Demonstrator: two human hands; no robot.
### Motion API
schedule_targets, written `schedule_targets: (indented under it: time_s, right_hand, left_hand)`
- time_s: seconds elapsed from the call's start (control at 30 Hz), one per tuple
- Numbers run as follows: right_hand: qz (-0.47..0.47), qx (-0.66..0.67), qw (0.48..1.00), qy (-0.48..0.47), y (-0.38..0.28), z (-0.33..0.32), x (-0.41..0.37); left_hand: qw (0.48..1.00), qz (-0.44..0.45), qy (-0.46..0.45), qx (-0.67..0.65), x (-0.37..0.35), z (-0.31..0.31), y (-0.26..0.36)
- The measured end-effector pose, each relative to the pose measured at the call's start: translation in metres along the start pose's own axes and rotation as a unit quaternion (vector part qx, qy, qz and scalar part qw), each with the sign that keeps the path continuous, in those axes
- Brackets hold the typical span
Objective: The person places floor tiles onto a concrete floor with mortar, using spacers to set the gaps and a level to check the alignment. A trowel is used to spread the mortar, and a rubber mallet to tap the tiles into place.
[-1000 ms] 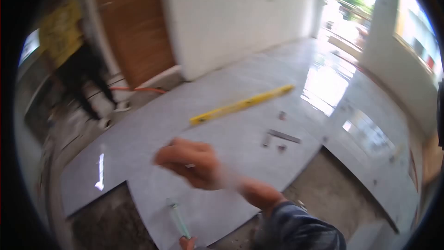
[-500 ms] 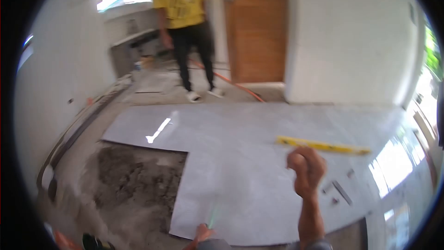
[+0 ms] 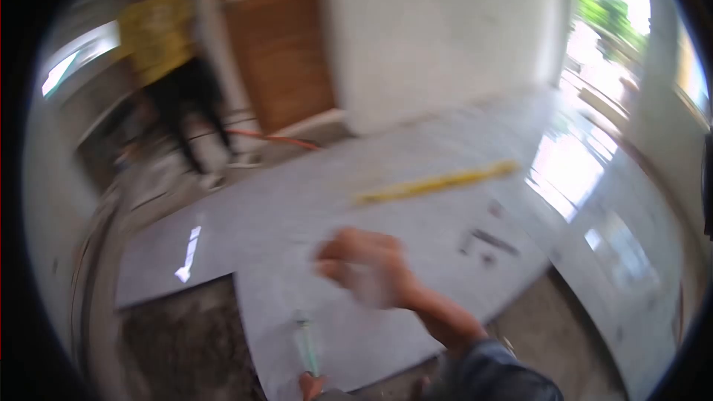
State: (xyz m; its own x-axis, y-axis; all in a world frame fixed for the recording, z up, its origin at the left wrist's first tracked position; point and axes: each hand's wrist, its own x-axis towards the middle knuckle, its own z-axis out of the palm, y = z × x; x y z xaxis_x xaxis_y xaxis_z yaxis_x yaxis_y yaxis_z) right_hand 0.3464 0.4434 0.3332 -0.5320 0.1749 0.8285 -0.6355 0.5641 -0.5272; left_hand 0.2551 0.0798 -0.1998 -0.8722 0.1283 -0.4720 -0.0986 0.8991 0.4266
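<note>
At the bottom of the view my left hand (image 3: pixel 312 385) is closed around the near end of a slim, pale green, see-through tool (image 3: pixel 306 345), which points away over the glossy grey floor tiles (image 3: pixel 297 245). Raised above those tiles, my right hand (image 3: pixel 364 260) is blurred, with its fingers curled in; I cannot tell what, if anything, is inside them. Beyond it a yellow spirit level (image 3: pixel 438 183) lies across the tiles. To the right of this hand are a dark flat bar (image 3: pixel 494 242) and several small dark pieces on the tiles.
A patch of rough, dark mortar (image 3: pixel 186 341) borders the tiles at lower left. A person in a yellow shirt (image 3: pixel 160 37) stands at the back left. Near the brown door (image 3: pixel 275 37) runs an orange hose (image 3: pixel 275 138). Bare ground (image 3: pixel 557 334) shows at lower right.
The view has swung right and tilted, so the person, door and level sit further left. My right hand has shifted left in view, its forearm now slanting. My left hand still grips the green tool.
</note>
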Motion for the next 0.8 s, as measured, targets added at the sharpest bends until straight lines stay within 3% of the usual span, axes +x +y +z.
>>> schedule_targets:
  time_s: [0.03, 0.07, 0.1, 0.17, 0.3, 0.37, 0.43, 0.47, 0.53, 0.63, 0.7, 0.73, 0.8]
  right_hand:
    - [0.007, -0.002, 1.0, 0.009, 0.001, -0.002, 0.004]
    - [-0.072, -0.071, 0.994, 0.038, 0.007, -0.001, 0.007]
    - [-0.06, -0.024, 0.997, 0.048, 0.011, -0.004, 0.008]
    - [-0.071, -0.06, 0.993, 0.077, 0.019, -0.003, 0.013]
    - [-0.056, -0.099, 0.99, 0.079, 0.003, -0.014, 0.009]
    - [-0.15, -0.106, 0.977, 0.113, -0.016, -0.022, 0.007]
    - [-0.227, 0.014, 0.965, 0.132, -0.038, -0.029, 0.002]
    - [-0.217, -0.245, 0.927, 0.182, -0.019, -0.061, -0.046]
    - [-0.255, -0.405, 0.847, 0.229, 0.0, -0.091, -0.085]
    - [-0.408, -0.13, 0.878, 0.213, -0.037, -0.09, -0.058]
    - [-0.295, -0.155, 0.903, 0.27, -0.058, -0.071, -0.04]
    - [-0.142, -0.269, 0.891, 0.338, -0.065, -0.047, -0.024]
    - [-0.024, -0.282, 0.865, 0.414, -0.061, -0.032, -0.012]
  left_hand:
    - [0.999, 0.007, -0.022, 0.022, -0.01, -0.012, 0.012]
    - [0.999, -0.024, -0.019, 0.012, -0.036, -0.027, 0.035]
    - [0.999, -0.044, -0.019, 0.003, -0.048, -0.037, 0.059]
    - [0.999, -0.034, -0.006, -0.02, -0.031, -0.041, 0.063]
    - [0.994, -0.066, -0.071, -0.043, -0.068, -0.06, 0.085]
    - [0.996, -0.053, -0.064, -0.016, -0.058, -0.044, 0.071]
    - [0.996, -0.051, -0.071, -0.004, -0.054, -0.044, 0.066]
    - [0.995, -0.057, -0.087, -0.006, -0.059, -0.047, 0.069]
    - [0.995, -0.053, -0.08, -0.004, -0.051, -0.051, 0.073]
    - [0.997, -0.054, -0.059, -0.009, -0.052, -0.047, 0.073]
    - [0.993, -0.069, -0.09, -0.02, -0.06, -0.056, 0.079]
    - [0.995, -0.062, -0.079, -0.016, -0.057, -0.057, 0.079]
    - [0.997, -0.051, -0.065, -0.008, -0.06, -0.051, 0.075]
